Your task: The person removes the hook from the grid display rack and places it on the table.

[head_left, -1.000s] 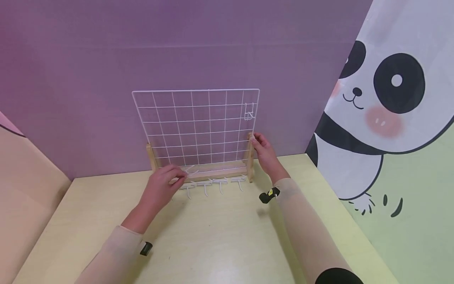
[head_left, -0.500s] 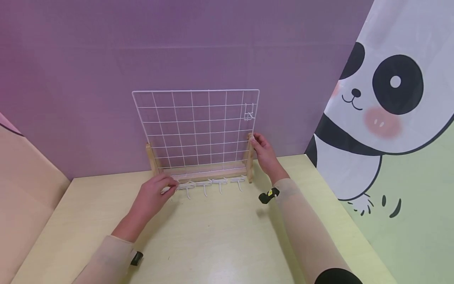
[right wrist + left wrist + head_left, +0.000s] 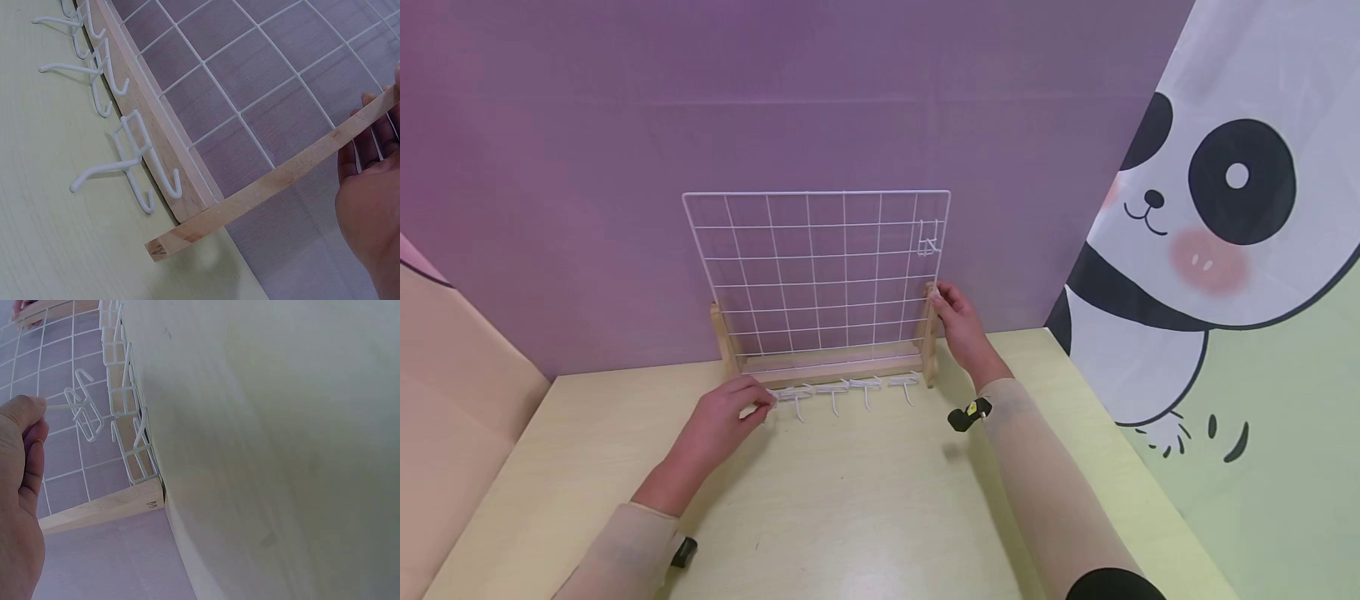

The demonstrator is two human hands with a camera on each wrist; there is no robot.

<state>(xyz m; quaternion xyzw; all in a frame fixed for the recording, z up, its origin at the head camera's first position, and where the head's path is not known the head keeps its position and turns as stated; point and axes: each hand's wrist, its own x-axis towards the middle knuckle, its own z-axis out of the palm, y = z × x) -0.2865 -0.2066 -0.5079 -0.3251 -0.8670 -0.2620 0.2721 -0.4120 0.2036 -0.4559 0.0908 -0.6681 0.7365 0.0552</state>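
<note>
My left hand (image 3: pixel 722 421) is low at the left front of a white wire grid (image 3: pixel 820 283). Its thumb and finger pinch the prong of a white wire hook (image 3: pixel 81 415), seen in front of the grid in the left wrist view. My right hand (image 3: pixel 962 329) grips the right wooden side post (image 3: pixel 275 178) of the grid's stand, fingers behind it. Several more white wire hooks (image 3: pixel 831 389) stand in a row before the stand's wooden base bar (image 3: pixel 165 140). One hook (image 3: pixel 927 242) hangs near the grid's upper right corner.
The stand rests at the back of a pale wooden table (image 3: pixel 842 508), close to a purple backdrop (image 3: pixel 820 100). To the right is a wall with a panda picture (image 3: pixel 1240 183). The left wooden post (image 3: pixel 722 337) rises beyond my left hand.
My left hand has come down and left from the grid's lower bars to the left end of the hook row. My right hand stays on the post.
</note>
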